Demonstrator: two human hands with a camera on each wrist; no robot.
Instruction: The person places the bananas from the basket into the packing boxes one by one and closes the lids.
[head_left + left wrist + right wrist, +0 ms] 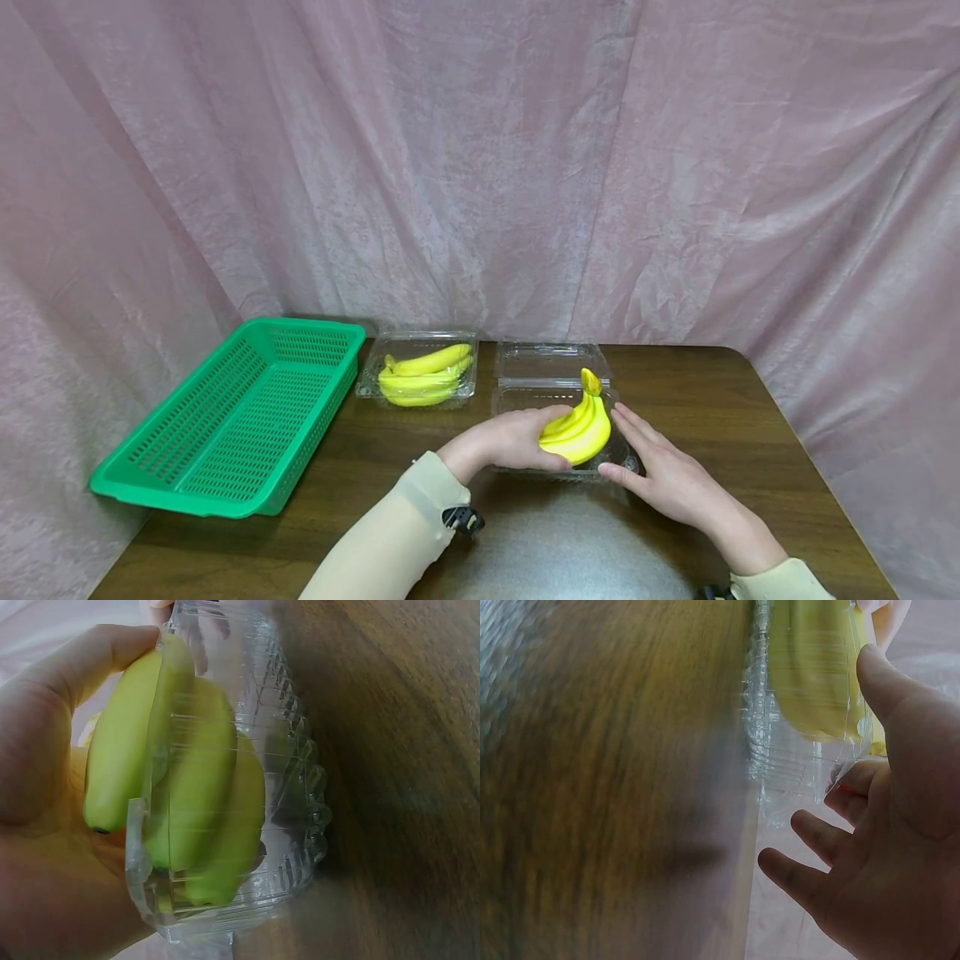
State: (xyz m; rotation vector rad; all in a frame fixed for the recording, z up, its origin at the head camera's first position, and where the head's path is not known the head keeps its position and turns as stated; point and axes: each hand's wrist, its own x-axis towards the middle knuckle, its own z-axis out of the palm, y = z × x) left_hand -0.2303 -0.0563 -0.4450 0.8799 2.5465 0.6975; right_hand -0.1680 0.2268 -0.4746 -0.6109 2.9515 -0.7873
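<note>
My left hand (521, 437) grips a bunch of yellow bananas (588, 437), thumb on the near side, its other fingers largely hidden behind the fruit. In the head view the bananas' stem end points up and away. Through the clear wall of an open plastic clamshell box (300, 847), the left wrist view shows the lower bananas inside the base. The box's lid (551, 363) lies folded back behind it. At the box's right side is my right hand (667, 475), fingers spread and fairly straight; its thumb and forefinger are at the rim, contact hard to tell.
A second clear clamshell box (365, 385) with bananas (420, 387) inside stands left of the open one. Farther left is a green perforated plastic basket (300, 454). A pink curtain (510, 167) hangs behind the brown wooden table (705, 400).
</note>
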